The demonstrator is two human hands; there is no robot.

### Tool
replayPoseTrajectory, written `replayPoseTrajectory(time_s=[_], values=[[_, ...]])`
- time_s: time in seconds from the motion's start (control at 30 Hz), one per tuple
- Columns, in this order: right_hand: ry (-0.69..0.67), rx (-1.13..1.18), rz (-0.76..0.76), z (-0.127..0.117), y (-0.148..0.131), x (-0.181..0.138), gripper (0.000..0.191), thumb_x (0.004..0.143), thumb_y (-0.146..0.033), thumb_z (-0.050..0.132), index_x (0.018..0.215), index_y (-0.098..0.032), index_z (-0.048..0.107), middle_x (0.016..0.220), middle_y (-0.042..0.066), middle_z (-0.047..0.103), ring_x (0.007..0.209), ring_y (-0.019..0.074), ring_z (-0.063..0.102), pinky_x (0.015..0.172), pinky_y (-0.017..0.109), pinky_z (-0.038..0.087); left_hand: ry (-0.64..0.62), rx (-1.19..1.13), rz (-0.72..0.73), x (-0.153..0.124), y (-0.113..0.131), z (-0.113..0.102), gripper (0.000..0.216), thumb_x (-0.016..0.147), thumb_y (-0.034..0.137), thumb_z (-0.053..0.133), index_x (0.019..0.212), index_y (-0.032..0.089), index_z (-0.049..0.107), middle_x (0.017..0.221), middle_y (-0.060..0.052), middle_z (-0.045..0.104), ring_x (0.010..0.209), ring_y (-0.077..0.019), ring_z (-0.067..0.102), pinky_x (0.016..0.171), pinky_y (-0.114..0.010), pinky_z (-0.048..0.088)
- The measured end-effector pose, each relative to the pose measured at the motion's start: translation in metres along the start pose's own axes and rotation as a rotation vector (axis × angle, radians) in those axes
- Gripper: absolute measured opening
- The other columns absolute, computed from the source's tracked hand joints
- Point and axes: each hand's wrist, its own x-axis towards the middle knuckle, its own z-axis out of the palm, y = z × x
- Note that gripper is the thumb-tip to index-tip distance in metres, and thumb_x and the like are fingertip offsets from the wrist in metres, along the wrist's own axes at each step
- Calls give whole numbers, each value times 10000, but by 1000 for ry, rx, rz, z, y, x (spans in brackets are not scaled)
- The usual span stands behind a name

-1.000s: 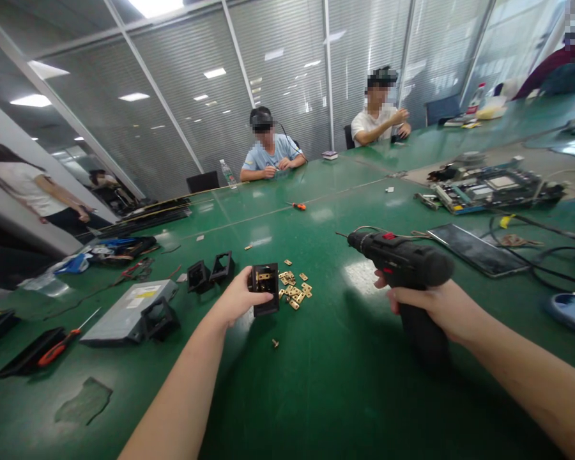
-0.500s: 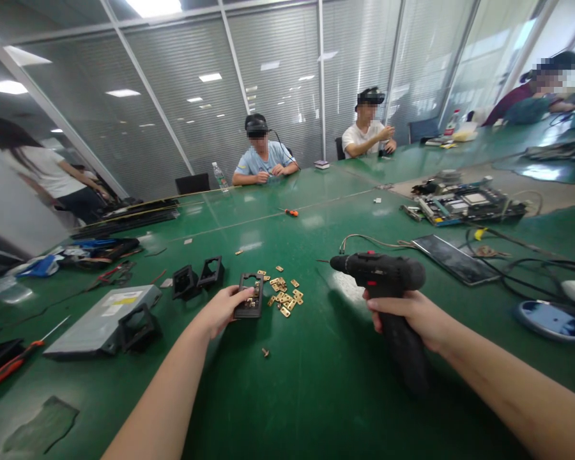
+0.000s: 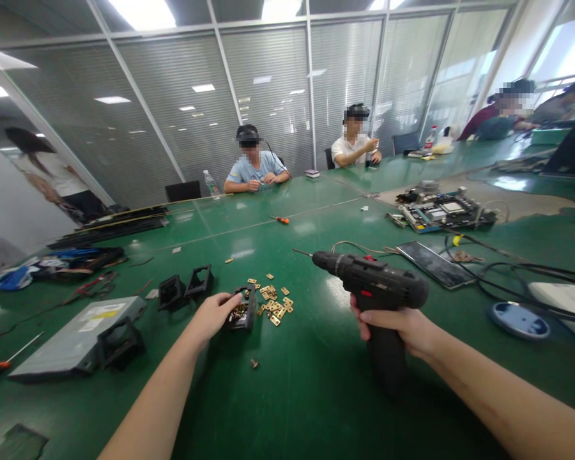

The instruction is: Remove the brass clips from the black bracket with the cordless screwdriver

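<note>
My left hand [image 3: 214,317] grips a small black open frame [image 3: 249,313] by its left side, low over the green table. Small brass-coloured screws [image 3: 239,311] show inside the frame. Just right of it lies a loose pile of small brass plates [image 3: 276,305] with holes. A single screw [image 3: 254,363] lies on the table nearer to me. My right hand [image 3: 397,326] is wrapped round the handle of a black cordless drill [image 3: 374,278]. Its thin bit points left and slightly up, above the table and apart from the frame.
Black frames [image 3: 171,292] and a silver disc drive [image 3: 81,335] stand on the left. Farther right are a circuit board [image 3: 448,211], a dark flat panel [image 3: 436,264], cables and a blue round object [image 3: 519,320]. A screwdriver [image 3: 281,220] lies mid-table. People sit across the table.
The view has shifted, so the table things sit farther left. The drill's bit has tilted up a little. In my left hand the frame has tipped, showing more screws inside.
</note>
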Motion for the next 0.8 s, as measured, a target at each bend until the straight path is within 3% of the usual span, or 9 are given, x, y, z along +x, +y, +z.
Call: replayPoseTrajectory(time_s=[0.13,0.33,0.5,0.6,0.67,0.73,0.8], values=[[-130,56,-15,-2,5,-2,403,767,-308,808,1111,-138,684,918,66,696,621,168,676,632,321,521,60,-33,-21,-2,6,0,612,777,712,654,999,152,763,938,-105,782,862,-281,699,720,-327,484],[-316,105,-52,2,13,-9,348,825,-342,795,1094,-172,653,864,14,622,636,146,668,639,305,533,86,-47,2,0,1,2,621,688,713,734,961,156,764,970,-129,790,902,-313,716,741,-348,502],[-436,109,-89,5,16,-14,437,847,-345,782,1220,-177,629,1014,76,671,630,137,674,637,303,544,134,-128,-14,-2,6,5,624,692,726,721,941,154,731,936,-126,771,857,-285,700,692,-335,500],[-484,122,-112,11,16,-18,388,868,-338,762,1197,-183,628,924,59,678,594,138,658,616,297,545,214,-291,93,-13,26,4,627,727,729,688,981,156,692,930,-99,743,813,-237,672,704,-331,512],[-494,133,-117,15,15,-21,320,877,-338,755,1140,-205,631,814,23,649,569,142,643,615,300,548,231,-380,222,-24,45,1,568,780,683,668,1017,167,678,1003,-94,732,872,-230,678,798,-354,532],[-501,134,-100,18,13,-24,309,879,-352,754,1133,-224,631,773,13,635,563,147,639,616,303,544,288,-355,340,-35,61,-4,493,825,615,659,1059,182,677,1076,-98,724,989,-244,674,926,-386,517],[-509,123,-93,20,12,-25,348,875,-359,756,1173,-228,631,813,27,651,574,152,648,614,306,544,328,-314,395,-42,71,-7,454,806,568,696,1070,200,674,1101,-91,719,1015,-251,674,943,-395,512]])
